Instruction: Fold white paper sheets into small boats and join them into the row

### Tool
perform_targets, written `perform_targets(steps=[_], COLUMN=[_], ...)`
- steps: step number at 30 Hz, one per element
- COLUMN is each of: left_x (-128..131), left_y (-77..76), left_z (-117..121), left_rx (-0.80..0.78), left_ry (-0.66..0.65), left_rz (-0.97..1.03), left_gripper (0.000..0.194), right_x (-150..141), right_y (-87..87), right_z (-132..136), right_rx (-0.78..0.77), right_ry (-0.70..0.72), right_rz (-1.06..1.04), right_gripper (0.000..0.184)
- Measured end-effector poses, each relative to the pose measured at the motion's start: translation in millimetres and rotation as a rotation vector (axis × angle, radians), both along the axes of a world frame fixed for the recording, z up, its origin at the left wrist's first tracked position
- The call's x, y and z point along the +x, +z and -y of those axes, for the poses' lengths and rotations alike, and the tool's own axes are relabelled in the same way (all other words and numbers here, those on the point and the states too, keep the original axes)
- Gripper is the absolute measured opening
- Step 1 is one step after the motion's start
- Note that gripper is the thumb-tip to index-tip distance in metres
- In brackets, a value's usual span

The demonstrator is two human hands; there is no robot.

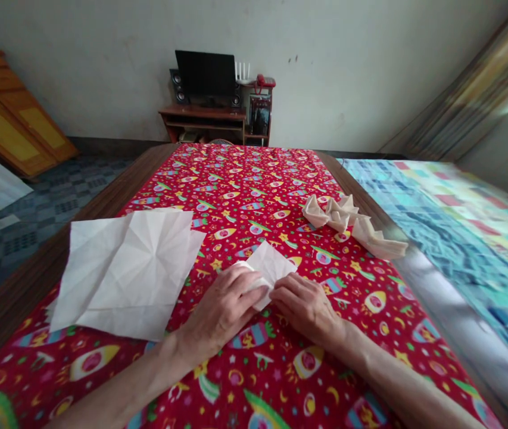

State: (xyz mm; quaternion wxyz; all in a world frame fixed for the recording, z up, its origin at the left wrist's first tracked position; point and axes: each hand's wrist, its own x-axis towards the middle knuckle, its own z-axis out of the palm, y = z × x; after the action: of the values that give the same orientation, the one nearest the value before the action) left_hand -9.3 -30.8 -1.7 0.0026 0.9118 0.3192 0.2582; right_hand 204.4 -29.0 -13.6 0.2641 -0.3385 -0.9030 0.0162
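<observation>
A small piece of white folded paper lies on the red patterned cloth, its creased far part showing between my hands. My left hand has its fingers curled over the left side of the paper, where a folded layer stands up a little. At the right edge, my right hand presses the paper with its fingers held together. The fingertips of both hands nearly meet at the near corner, and the thumbs are mostly hidden. Left of my left hand lies a stack of creased white paper sheets.
Several folded paper shapes stand near the table's right edge. The red cloth covers the middle of the wooden table. Beyond it is a desk with a monitor. A bed adjoins on the right; a wooden cabinet stands left.
</observation>
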Motion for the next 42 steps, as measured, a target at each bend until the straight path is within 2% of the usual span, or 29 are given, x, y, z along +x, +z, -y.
perform_targets(steps=[4,10,13,16,20,25,31,42], left_x=[-0.7,-1.0,-0.2,0.9,3.7,6.1,7.4,7.0], left_y=[-8.6,-16.5,-16.8,-15.3,-13.6,-12.2,-9.6,-9.9], left_z=[-0.2,-0.4,-3.2,-9.0,-17.5,-20.3,-20.2,-21.1], left_rx=[-0.133,-0.203,-0.325,-0.413,-0.416,-0.433,-0.456,-0.426], left_ry=[-0.035,0.012,0.054,0.122,0.224,0.24,0.297,0.276], left_rz=[0.016,0.174,0.22,0.202,0.154,0.156,0.111,0.09], left_gripper=[0.016,0.009,0.011,0.013,0.019,0.017,0.022,0.019], right_x=[2.5,5.6,6.1,6.6,8.5,9.6,10.2,11.7], right_y=[-2.2,-7.5,-3.7,1.8,2.0,-2.6,-2.9,-2.8], right_z=[2.8,6.7,9.6,15.1,20.0,18.6,20.3,26.8], right_rx=[-0.048,-0.107,-0.054,0.058,0.126,0.132,0.052,0.018], right_ry=[0.0,-0.053,-0.069,0.001,0.077,-0.009,-0.017,0.003], right_rz=[0.012,-0.081,-0.1,-0.026,0.145,0.184,0.278,0.36], right_gripper=[0.019,0.016,0.015,0.012,0.021,0.027,0.032,0.041])
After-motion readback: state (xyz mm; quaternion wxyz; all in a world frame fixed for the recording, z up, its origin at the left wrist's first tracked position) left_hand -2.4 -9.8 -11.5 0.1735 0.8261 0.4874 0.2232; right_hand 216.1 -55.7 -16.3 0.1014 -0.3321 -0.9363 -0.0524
